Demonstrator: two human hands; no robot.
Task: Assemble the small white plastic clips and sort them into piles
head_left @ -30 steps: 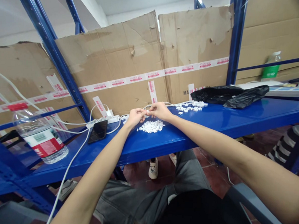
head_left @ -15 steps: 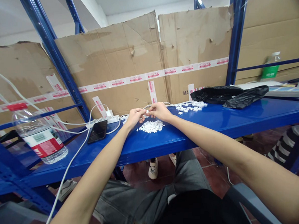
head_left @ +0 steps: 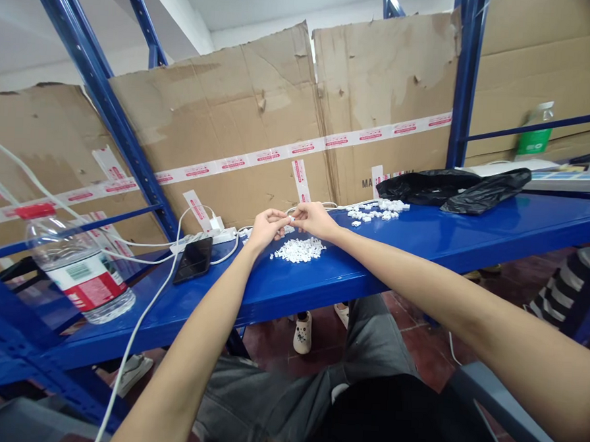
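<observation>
Since both hands work close together over one shelf, we enter them first. Item one: our left hand [head_left: 266, 231], its fingertips pinched toward our right hand [head_left: 315, 221], whose fingers are likewise drawn in; the two nearly meet above the back of the shelf. We cannot tell for certain what they grasp: a tiny white bit may sit between them, but it is too small to confirm. Item two: white plastic pieces [head_left: 299, 249], a loose heap on the blue metal shelf [head_left: 372, 251] just below and in front of the hands, with a smaller scattered heap [head_left: 377, 211] farther right along the shelf. We judge each piece light, stiff and small, apt to slip or skitter on the glossy paint, so best taken by its edges between the fingertip pads rather than scooped. Nearby we also list a power strip [head_left: 202, 239] with white cables, a black phone [head_left: 193, 260] lying just beside it, a large plastic water bottle [head_left: 77, 269] with a red cap at left, a black plastic bag [head_left: 455, 191] at far right, and torn cardboard [head_left: 231, 125] taped up behind the shelf.
</observation>
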